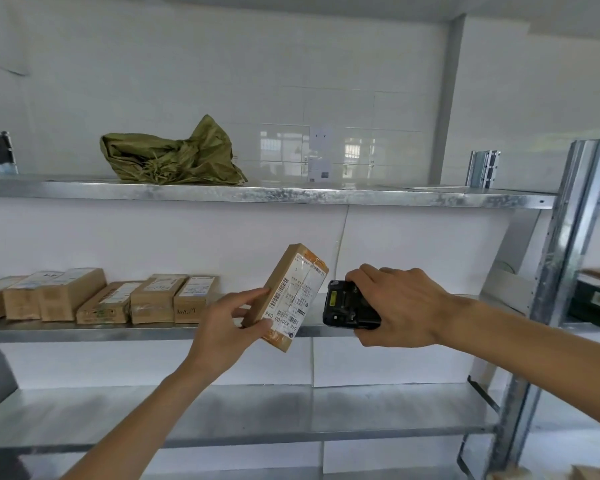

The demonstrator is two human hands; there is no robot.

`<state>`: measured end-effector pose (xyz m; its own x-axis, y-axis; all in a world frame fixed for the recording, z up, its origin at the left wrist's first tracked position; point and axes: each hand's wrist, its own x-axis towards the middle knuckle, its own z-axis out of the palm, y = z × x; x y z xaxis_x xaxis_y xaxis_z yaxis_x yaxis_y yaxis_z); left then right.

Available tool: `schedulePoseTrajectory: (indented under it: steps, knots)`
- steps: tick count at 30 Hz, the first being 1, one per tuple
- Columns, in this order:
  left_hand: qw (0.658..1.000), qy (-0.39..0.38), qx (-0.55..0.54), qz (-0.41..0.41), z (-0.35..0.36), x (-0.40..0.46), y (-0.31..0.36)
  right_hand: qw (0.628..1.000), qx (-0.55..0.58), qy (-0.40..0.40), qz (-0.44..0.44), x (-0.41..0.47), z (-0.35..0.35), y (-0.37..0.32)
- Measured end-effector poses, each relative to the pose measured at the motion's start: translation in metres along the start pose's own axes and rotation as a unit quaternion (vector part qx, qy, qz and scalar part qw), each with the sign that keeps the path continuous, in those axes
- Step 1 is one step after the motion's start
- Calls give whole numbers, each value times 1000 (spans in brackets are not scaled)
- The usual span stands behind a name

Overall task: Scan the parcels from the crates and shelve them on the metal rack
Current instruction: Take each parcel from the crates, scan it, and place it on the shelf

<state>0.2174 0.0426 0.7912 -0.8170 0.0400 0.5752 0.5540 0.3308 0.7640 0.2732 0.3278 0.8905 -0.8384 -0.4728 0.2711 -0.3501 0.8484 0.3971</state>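
**Parcel and scanner held up before the metal rack**

The left hand (222, 327) holds a brown cardboard parcel (286, 296) in front of the middle shelf (84, 332) of the metal rack (565, 237). The grip is closed on it: the thumb lies on the labelled face near the lower end and the fingers curl around the side edge and the back. The parcel is tilted, its upper end leaning to the right, and its white label with barcodes faces the camera.

The right hand (399, 306) grips a black handheld scanner (349, 304), the fingers wrapped over its top and the thumb below. The scanner is just beside the right edge of the parcel, not touching it.

On the middle shelf, to the left of the hands, a row of brown parcels (104, 299) lies side by side, labels upward. On the top shelf (291, 194) lies a crumpled green woven sack (170, 157). The bottom shelf (222, 420) passes below the forearms.
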Motion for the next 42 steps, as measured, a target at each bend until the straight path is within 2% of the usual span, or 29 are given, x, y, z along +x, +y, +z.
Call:
schedulePoseTrajectory:
  steps: [15,19,24,28,34,39,42]
  knots:
    - [996,-6,-55,-72,-20,23,-16,999,-12,-40,-8,39,23,-13]
    - [992,-12,-81,-92,-38,24,-27,995,98,2,-10,58,30,-31]
    - [976,-5,-166,-140,-56,30,-44,967,256,20,6,94,37,-73]
    - [962,-5,-216,-165,-62,32,-64,952,303,38,24,118,56,-100]
    - [964,-45,-185,-186,-67,47,-111,950,307,40,45,160,102,-112]
    - [981,-73,-62,-168,-63,80,-154,945,326,15,29,211,144,-96]
    - [980,-74,-44,-177,-55,101,-180,941,337,-2,22,241,174,-89]
